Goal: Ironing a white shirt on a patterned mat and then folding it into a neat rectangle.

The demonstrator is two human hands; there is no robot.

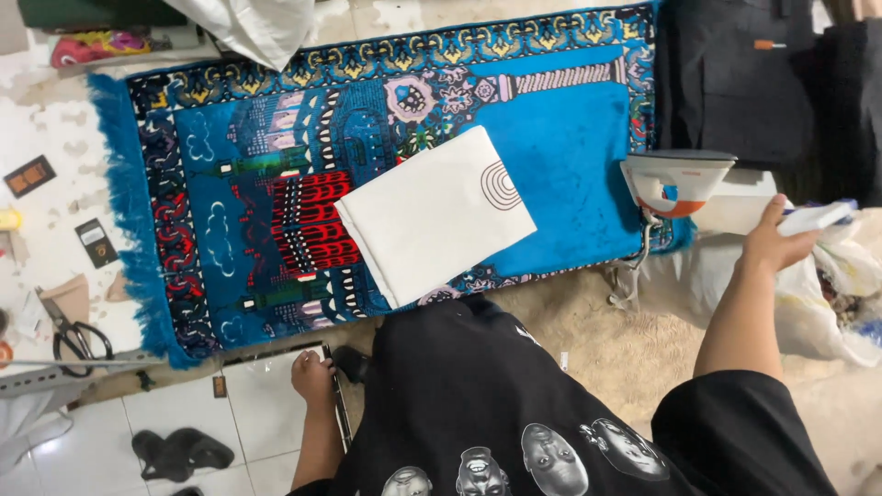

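Folded white cloth (435, 214) lies flat on the blue rug (570, 156). Right hand (774, 241) reaches out, arm straight, fingers closed on a white bundle (818, 218) beside the iron (675, 180). Left hand (312, 377) rests curled on the floor

A blue patterned rug (386, 174) with a fringed edge covers the floor. White floor tiles (248, 422) show below it, worn pale flooring (46, 138) at left, where scissors (78, 340) lie; 1 pair of dark sandals (179, 453) sits on the tiles
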